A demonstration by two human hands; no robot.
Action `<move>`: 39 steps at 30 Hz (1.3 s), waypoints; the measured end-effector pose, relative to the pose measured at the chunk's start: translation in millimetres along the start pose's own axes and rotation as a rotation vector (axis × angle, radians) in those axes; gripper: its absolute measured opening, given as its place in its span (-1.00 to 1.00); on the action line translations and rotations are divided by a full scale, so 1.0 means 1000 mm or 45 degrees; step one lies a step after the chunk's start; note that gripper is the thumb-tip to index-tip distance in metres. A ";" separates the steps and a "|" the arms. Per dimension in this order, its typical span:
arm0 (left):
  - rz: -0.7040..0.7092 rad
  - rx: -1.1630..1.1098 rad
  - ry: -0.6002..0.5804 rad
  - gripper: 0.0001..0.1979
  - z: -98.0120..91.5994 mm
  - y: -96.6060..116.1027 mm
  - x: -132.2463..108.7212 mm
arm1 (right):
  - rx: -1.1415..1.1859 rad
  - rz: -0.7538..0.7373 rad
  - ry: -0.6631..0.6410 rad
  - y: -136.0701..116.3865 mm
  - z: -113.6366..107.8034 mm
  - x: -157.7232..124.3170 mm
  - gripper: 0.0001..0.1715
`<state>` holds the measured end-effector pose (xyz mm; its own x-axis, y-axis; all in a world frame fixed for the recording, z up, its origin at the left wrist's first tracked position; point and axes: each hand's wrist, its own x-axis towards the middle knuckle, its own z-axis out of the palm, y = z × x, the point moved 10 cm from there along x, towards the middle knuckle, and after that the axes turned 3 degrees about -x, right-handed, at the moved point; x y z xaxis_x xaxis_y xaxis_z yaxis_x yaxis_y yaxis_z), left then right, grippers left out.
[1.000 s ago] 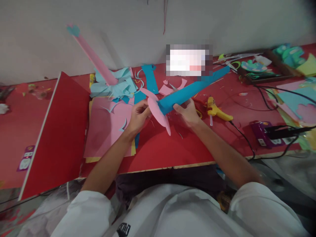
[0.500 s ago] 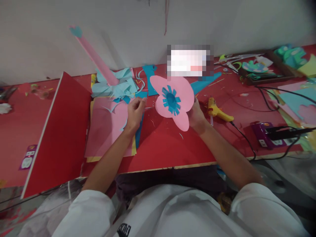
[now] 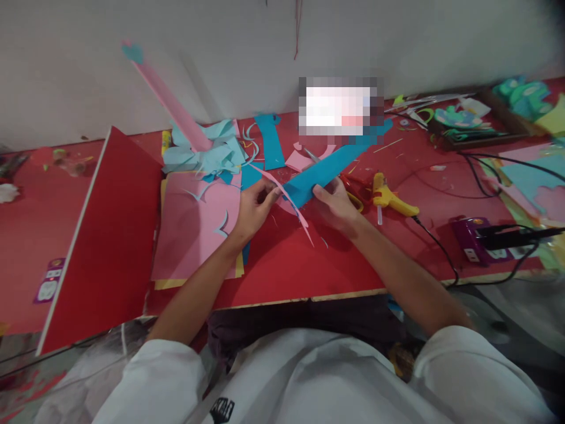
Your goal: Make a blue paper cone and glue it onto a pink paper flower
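Note:
A pink paper flower (image 3: 289, 197) is turned nearly edge-on above the red tabletop. From its back a long blue paper cone (image 3: 338, 162) slants away toward the upper right. My left hand (image 3: 255, 209) pinches the flower at its petals with thumb and fingers. My right hand (image 3: 338, 203) is closed round the lower edge of the blue cone, thumb on its near side. The flower's blue fringed centre is mostly hidden from this angle. Behind the cone lie pink paper scraps (image 3: 300, 158) and scissors (image 3: 311, 155), partly covered.
A yellow glue gun (image 3: 392, 199) lies right of my right hand, its cord running toward a purple power box (image 3: 474, 241). Pink sheets (image 3: 189, 229) and light-blue scraps (image 3: 220, 153) are at left, beside a tilted red board (image 3: 110, 247). A pink paper tube (image 3: 172, 106) leans upward.
The flower has turned from facing me to edge-on, bringing the blue cone behind it into view. My left hand has moved right and taken hold of the petals.

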<state>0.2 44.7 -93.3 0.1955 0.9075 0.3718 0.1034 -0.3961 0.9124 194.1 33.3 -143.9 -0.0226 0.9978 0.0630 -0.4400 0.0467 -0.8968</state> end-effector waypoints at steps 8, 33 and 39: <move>0.042 0.152 -0.030 -0.45 -0.001 0.001 0.001 | 0.026 -0.032 0.032 -0.019 0.008 -0.001 -0.18; 0.316 0.395 0.038 -0.80 0.003 0.026 -0.011 | 0.084 0.024 -0.051 -0.011 0.016 -0.001 -0.33; 0.204 0.323 0.129 -0.69 -0.010 0.010 -0.003 | -0.017 0.035 0.052 -0.019 0.009 -0.004 -0.41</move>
<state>-9.2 39.8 -84.0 0.1322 0.8348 0.5345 0.3219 -0.5461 0.7734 194.3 28.1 -122.9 0.0023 0.9998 0.0207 -0.4273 0.0198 -0.9039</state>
